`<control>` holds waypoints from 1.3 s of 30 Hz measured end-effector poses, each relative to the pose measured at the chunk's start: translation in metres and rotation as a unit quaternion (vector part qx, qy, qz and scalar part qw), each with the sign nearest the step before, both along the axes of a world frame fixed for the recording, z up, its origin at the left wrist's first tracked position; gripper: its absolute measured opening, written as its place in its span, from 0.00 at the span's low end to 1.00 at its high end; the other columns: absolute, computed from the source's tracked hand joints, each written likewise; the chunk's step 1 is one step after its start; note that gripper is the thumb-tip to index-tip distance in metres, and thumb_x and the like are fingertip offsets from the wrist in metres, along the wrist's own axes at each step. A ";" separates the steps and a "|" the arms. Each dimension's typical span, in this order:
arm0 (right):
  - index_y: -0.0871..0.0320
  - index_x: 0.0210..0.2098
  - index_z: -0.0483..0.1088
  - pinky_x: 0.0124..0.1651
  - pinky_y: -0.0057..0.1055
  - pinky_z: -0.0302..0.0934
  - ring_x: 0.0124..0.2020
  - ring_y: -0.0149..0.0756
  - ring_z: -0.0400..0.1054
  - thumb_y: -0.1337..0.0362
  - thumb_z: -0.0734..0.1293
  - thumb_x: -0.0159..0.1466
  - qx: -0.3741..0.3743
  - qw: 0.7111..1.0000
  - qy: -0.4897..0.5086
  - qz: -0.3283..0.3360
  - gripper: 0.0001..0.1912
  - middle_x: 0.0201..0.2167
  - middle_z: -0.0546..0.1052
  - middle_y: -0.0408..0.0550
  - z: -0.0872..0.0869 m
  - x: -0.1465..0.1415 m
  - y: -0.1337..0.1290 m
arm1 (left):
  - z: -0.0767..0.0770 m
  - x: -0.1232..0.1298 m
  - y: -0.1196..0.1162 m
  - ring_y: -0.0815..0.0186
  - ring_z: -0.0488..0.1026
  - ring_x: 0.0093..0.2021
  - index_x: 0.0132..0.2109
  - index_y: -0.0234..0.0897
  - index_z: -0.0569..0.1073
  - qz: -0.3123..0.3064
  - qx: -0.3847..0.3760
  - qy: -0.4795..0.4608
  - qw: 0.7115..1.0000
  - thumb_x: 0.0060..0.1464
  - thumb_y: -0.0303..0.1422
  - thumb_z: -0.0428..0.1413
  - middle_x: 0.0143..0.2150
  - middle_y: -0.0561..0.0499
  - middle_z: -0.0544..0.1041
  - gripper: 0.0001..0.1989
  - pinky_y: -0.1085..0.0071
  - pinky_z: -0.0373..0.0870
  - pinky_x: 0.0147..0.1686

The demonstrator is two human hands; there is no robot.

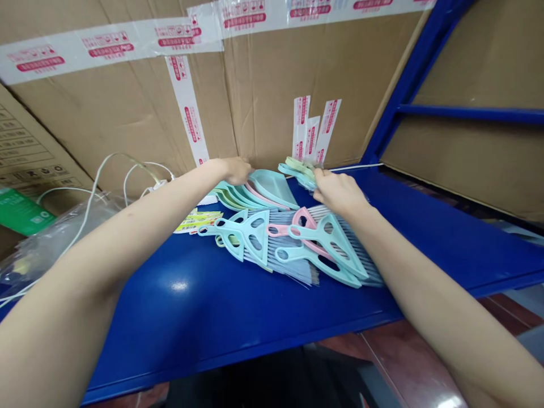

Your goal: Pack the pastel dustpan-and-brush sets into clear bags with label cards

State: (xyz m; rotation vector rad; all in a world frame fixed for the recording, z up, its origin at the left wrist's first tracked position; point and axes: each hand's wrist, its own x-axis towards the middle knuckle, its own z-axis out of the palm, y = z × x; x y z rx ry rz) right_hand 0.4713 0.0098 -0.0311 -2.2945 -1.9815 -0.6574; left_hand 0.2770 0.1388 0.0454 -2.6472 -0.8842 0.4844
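My left hand [236, 170] is closed at the back of a row of nested dustpans [272, 187], mostly pale teal with some green and pink; its fingertips are hidden behind them. To the right, my right hand [340, 190] is closed around a small bundle of teal and green looped handles [300, 170] with clear plastic on it. What lies under that palm cannot be seen. Several hand brushes lie in front of both hands: a teal brush [255, 232] on the left, a pink brush [304, 221] and another teal brush [331, 238] on the right, their grey bristles overlapping.
Everything lies on a blue metal shelf [178, 317] with a taped cardboard wall [263, 85] behind it. Yellow printed packets [199, 221] sit left of the brushes. White cables [96, 187], clear plastic bags [55, 243] and a green box [23, 212] are at the far left.
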 end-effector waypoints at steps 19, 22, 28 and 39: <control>0.66 0.52 0.67 0.36 0.40 0.63 0.41 0.54 0.75 0.69 0.59 0.64 0.018 0.999 0.029 0.007 0.18 0.44 0.79 0.67 0.003 0.007 -0.006 | -0.058 0.007 -0.136 0.51 0.72 0.52 0.70 0.41 0.55 -0.240 -0.043 -0.054 0.968 0.63 0.32 0.50 0.56 0.34 0.67 0.30 0.60 0.69 0.51; 0.66 0.51 0.67 0.37 0.39 0.63 0.42 0.54 0.75 0.67 0.60 0.64 0.022 0.999 0.033 0.001 0.17 0.44 0.79 0.65 0.006 0.012 -0.010 | -0.057 0.002 -0.128 0.55 0.72 0.50 0.70 0.44 0.55 -0.244 -0.051 -0.047 0.967 0.62 0.22 0.46 0.53 0.38 0.68 0.32 0.63 0.70 0.49; 0.64 0.52 0.67 0.38 0.38 0.63 0.43 0.52 0.75 0.66 0.60 0.64 0.027 0.999 0.036 0.015 0.18 0.44 0.80 0.61 0.008 0.021 -0.015 | -0.057 -0.001 -0.127 0.55 0.70 0.58 0.70 0.47 0.53 -0.253 -0.043 -0.045 0.966 0.57 0.15 0.43 0.59 0.38 0.67 0.38 0.62 0.70 0.51; 0.61 0.54 0.68 0.39 0.39 0.64 0.43 0.51 0.75 0.66 0.63 0.62 0.014 0.999 0.036 0.035 0.20 0.44 0.80 0.59 0.005 0.023 -0.013 | -0.038 -0.034 -0.103 0.56 0.67 0.61 0.70 0.48 0.56 -0.251 -0.084 -0.054 0.963 0.58 0.18 0.40 0.60 0.41 0.70 0.35 0.65 0.64 0.56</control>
